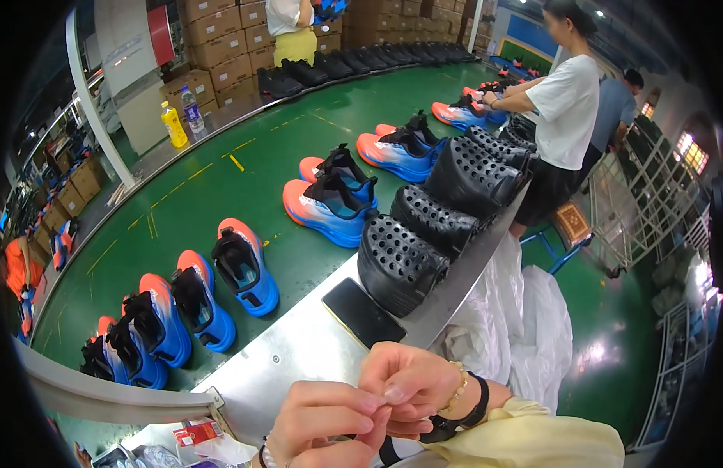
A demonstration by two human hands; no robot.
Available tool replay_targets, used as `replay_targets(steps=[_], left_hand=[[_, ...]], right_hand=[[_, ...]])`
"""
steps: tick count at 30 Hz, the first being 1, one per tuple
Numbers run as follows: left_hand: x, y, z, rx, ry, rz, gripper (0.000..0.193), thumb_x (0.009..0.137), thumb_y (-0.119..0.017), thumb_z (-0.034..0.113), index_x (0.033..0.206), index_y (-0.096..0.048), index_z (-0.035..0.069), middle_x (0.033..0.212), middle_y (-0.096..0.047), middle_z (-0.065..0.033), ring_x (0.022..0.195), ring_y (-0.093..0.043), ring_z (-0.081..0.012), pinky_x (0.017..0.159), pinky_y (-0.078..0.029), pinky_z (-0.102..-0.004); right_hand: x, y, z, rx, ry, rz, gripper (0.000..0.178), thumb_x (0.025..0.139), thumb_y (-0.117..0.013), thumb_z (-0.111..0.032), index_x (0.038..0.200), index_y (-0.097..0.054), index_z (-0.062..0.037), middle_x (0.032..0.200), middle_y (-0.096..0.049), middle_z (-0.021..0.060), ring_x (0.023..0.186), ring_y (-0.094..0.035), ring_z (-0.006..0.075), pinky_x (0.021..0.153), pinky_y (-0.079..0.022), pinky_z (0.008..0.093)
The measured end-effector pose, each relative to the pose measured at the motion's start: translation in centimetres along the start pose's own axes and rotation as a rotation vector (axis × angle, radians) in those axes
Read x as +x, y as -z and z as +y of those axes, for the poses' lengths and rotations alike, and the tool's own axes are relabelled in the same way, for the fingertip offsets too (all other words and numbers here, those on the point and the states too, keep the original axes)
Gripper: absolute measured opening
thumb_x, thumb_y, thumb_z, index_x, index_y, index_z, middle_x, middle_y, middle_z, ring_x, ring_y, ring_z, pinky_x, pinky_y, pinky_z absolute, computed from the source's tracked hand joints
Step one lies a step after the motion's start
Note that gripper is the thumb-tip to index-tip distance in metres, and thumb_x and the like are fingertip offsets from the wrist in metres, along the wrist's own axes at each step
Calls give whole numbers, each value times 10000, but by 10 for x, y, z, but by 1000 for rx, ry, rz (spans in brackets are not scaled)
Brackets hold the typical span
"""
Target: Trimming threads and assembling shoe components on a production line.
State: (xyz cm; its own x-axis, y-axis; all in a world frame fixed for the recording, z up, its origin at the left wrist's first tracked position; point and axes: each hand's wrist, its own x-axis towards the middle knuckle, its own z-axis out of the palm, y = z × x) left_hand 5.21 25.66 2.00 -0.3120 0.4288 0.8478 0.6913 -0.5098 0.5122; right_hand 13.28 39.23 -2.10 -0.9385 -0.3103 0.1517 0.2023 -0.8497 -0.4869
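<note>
- Left hand (pixel 318 425) and right hand (pixel 408 382): both narrow, fingers bent, fingertips meeting at the lower edge of the view. Whether anything small is held between them cannot be told.
- Phone (pixel 364 312): dark screen upward, flat on the metal ledge (pixel 291 343) just beyond the right hand; the larger thing nearest to the hands.
- Black clogs (pixel 400 265): in a row on the ledge past the phone, tops pierced with round holes, packed close together.
- Sneakers (pixel 248 269): blue and coral with black collars, spaced along the green belt (pixel 213 195) beyond the ledge.
- Risks, as judged: a tiny item, if one is pinched, could drop from a slack grip and be lost; a forward sweep of the right hand could push the phone; a bumped clog could topple, since the row lies along a narrow ledge.
- Labels and writing: a red packet (pixel 196 433) at lower left bears print; the yellow bottle (pixel 174 125) and clear bottle (pixel 191 109) across the belt have labels; the stacked cartons (pixel 213 31) behind carry marks too small to read.
</note>
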Motion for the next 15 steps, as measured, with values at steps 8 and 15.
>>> replay_targets(steps=[8,15], left_hand=[[10,3,-4,-17,114,-96,397,718,-746,-157,774,-457,110,873,-544,-68,753,-617,-221,627,-480,-313],[11,-7,-9,-33,147,-22,425,685,-761,-164,757,-439,103,868,-526,-74,766,-612,-224,647,-494,-301]], right_hand=[[0,-3,-10,-11,-60,118,354,959,-550,-196,656,-495,-22,462,-428,17,343,-457,138,354,-415,266],[-4,9,-6,108,14,1,327,958,-549,-167,673,-494,-16,567,-490,32,362,-498,164,351,-430,272]])
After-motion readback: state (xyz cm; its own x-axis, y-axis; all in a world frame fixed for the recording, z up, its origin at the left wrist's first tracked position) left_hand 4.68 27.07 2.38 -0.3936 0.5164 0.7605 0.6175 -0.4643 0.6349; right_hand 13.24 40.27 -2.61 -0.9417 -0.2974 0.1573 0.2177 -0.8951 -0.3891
